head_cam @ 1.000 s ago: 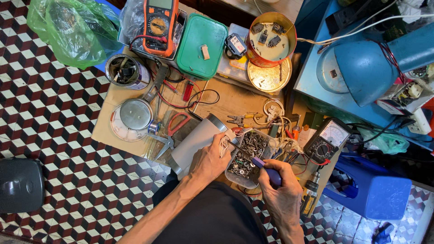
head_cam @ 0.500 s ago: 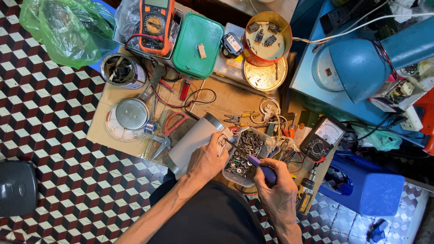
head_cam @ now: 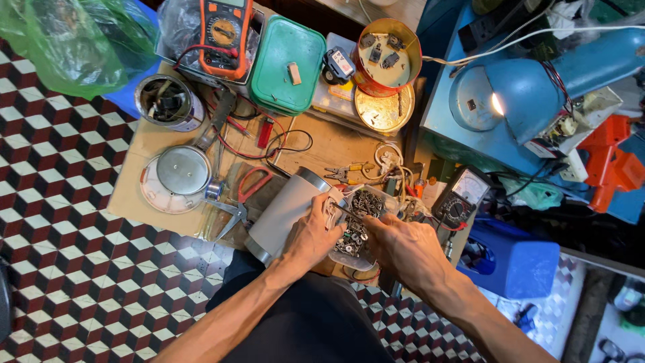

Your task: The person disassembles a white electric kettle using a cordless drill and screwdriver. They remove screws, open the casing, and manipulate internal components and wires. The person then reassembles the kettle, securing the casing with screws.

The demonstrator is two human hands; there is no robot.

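Screws tray (head_cam: 359, 225) is sat at frame centre, just right of the grey kettle body (head_cam: 285, 208), which is gripped by the left hand (head_cam: 310, 235); the right hand (head_cam: 403, 245) is curled over the tray, its pinch hidden.

An orange multimeter (head_cam: 225, 30) with a grey screen lies beside a green lidded box (head_cam: 287, 64).

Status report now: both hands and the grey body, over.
Left hand gripping grey cylindrical appliance body, lying tilted on wooden board. Right hand over clear tray of screws; grip hidden. Red-handled scissors beside.
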